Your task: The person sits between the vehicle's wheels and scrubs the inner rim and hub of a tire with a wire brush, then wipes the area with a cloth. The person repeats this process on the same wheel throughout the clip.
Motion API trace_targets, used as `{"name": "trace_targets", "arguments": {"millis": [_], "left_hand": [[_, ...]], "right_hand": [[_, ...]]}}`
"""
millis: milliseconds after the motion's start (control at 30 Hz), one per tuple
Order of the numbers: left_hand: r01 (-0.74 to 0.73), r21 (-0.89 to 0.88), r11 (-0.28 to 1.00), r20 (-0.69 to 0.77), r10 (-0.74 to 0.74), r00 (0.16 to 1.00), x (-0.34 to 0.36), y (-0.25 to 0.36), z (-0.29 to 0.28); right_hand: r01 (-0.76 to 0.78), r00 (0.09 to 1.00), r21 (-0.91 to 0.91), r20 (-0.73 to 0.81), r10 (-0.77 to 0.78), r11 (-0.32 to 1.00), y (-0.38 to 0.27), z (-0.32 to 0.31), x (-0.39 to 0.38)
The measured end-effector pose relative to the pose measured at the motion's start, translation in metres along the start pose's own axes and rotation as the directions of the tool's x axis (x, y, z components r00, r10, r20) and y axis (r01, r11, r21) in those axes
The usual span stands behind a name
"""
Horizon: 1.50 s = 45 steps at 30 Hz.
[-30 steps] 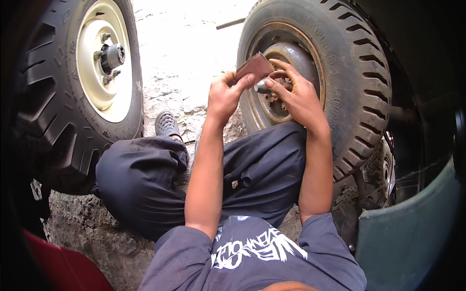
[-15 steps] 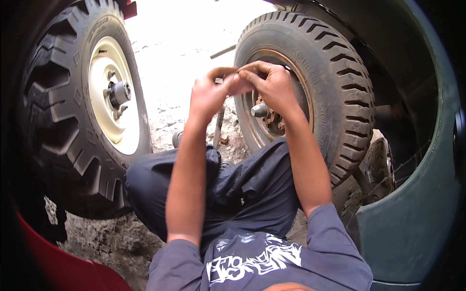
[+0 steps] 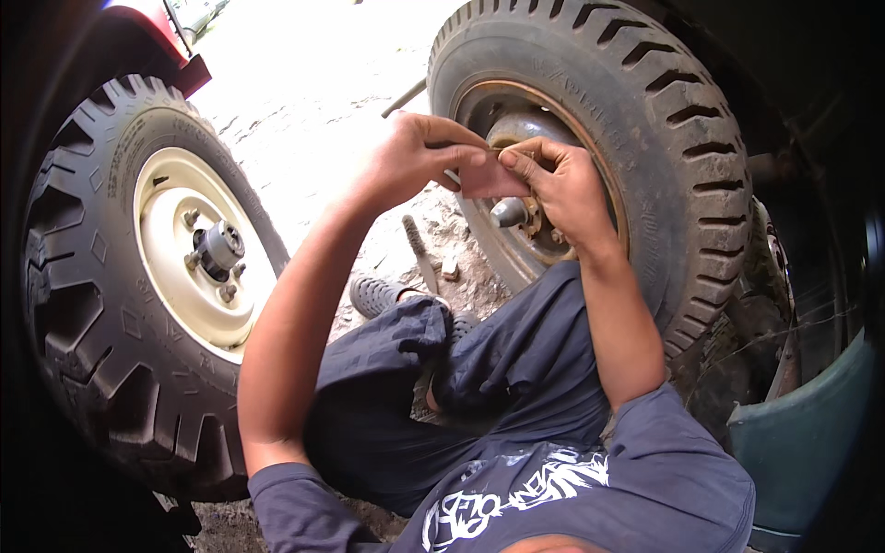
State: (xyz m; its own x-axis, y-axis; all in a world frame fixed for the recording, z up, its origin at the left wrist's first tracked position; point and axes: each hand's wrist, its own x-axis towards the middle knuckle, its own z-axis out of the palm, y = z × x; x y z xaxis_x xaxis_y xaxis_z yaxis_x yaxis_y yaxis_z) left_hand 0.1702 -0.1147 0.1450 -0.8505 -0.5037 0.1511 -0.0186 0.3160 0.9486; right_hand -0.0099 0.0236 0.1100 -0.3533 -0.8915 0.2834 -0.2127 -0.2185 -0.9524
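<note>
Both my hands are raised in front of the worn wheel on the right. A small pinkish-brown sheet (image 3: pixel 491 177), like a piece of sandpaper, spans the gap between them. My left hand (image 3: pixel 406 158) is closed on its left side, thumb and fingers along the upper edge. On the other side, my right hand (image 3: pixel 564 184) pinches the sheet's upper right corner between thumb and forefinger. Behind the hands is the rusty rim of the black tyre (image 3: pixel 682 184), with a grey hub (image 3: pixel 507 212) at its centre; the hands and sheet cover part of that rim.
To my left stands another chunky tyre (image 3: pixel 83 267) with a cream rim (image 3: pixel 171 258). A dark-bristled brush (image 3: pixel 420 253) lies on the ground beyond my feet, beside a small pale lump (image 3: pixel 450 268). A dark bar (image 3: pixel 406 97) lies farther off. Green bodywork (image 3: pixel 811 433) curves at the right.
My hands have drawn apart, and the sheet shows more fully between them. The view has shifted, bringing more of the left wheel and the ground tools into sight.
</note>
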Motion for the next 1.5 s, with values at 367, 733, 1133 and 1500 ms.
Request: {"name": "trace_targets", "arguments": {"millis": [367,733,1133,1500], "left_hand": [[-0.081,0.052,0.995,0.303,0.061,0.951,0.057,0.002,-0.026],[-0.192,0.270,0.943,0.269,0.118,0.956,0.044,0.003,-0.031],[-0.034,0.043,0.999,0.320,0.018,0.947,0.017,0.011,-0.012],[-0.032,0.102,0.994,0.242,0.007,0.970,0.013,0.025,0.012]], "right_hand": [[-0.053,0.997,0.153,-0.051,0.062,0.987,-0.007,-0.001,0.004],[-0.010,0.997,-0.039,-0.071,0.007,0.999,-0.009,0.006,-0.002],[-0.061,0.996,0.000,-0.069,0.061,0.998,-0.013,-0.008,-0.012],[0.046,0.998,0.004,-0.037,-0.046,0.999,-0.021,-0.009,-0.015]]}}
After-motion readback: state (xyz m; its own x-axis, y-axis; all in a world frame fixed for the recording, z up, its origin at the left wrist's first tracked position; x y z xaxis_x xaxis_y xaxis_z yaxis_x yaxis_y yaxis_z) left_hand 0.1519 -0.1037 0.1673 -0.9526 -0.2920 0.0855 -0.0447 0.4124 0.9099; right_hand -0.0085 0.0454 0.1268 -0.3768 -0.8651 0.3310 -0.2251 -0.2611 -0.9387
